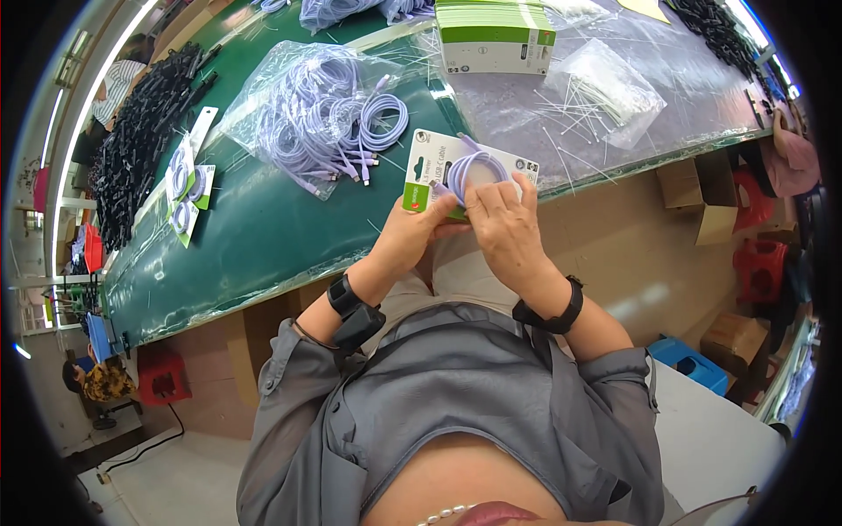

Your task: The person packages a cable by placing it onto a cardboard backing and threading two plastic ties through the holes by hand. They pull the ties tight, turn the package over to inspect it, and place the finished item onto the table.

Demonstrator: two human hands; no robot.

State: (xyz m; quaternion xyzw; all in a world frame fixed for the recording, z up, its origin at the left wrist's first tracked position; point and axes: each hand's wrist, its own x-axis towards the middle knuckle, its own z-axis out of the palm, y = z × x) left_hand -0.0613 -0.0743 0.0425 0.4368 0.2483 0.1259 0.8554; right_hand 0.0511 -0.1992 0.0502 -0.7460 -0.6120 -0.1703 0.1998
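Note:
Near the table's front edge I hold a white and green packaging card [424,160] with a coiled lilac USB cable [457,174] lying on its face. My left hand [419,230] pinches the card's lower left part, its thumb reaching the coil. Fingers of my right hand [507,219] are bent over the coil's lower right side, with one finger at the card's right edge. Just beyond the card lies a heap of lilac cables [307,110] on an open clear bag, their plugs toward me.
Finished-looking cable cards [186,188] lie left, beside a long pile of black pieces [145,131]. A stack of green and white cards [495,44] stands at the back. White ties [605,92] spill from a clear bag on the right. Red stools [759,267] and cartons stand on the floor.

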